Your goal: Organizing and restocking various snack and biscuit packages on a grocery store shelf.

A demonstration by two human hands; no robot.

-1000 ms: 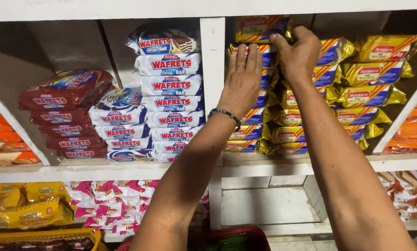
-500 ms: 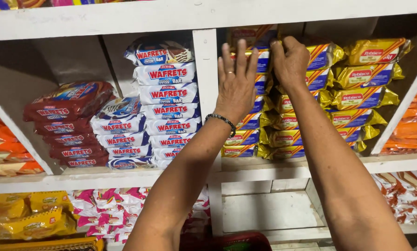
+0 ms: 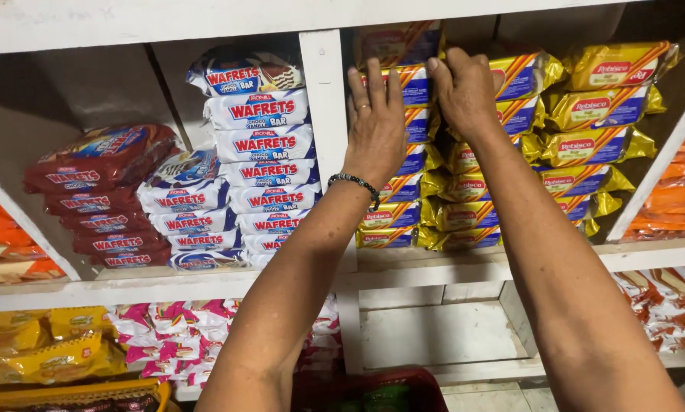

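Head view, where the packs are: the stack of gold and blue biscuit packs [image 3: 403, 183] sits in the shelf box just right of the white shelf post [image 3: 321, 99], straight in front of both hands.
Head view, top pack: the top gold pack [image 3: 415, 80] lies flat, its long side going left to right across the box, one end by the post.
Head view, left hand: the left hand [image 3: 374, 126] lies flat on the front of the stack, fingers [image 3: 373, 80] straight and pointing up. Its grip is apart and holds nothing.
Head view, right hand: the right hand [image 3: 463, 90] is curled at the right end of the top pack. Its fingertips bend in behind the wrapper. I cannot tell if that grip is pinched on the pack or only resting on it.
Head view, which is nearer: both hands touch the stack. The right hand is up at the top pack; the left hand sits a bit lower.
Head view, hard to see: the hands cover the middle of the stack. One more gold pack [image 3: 392, 42] above sits in dark shadow. The next gold stack [image 3: 586, 114] lies just to the right. The white wafer packs [image 3: 258, 145] are left of the post.
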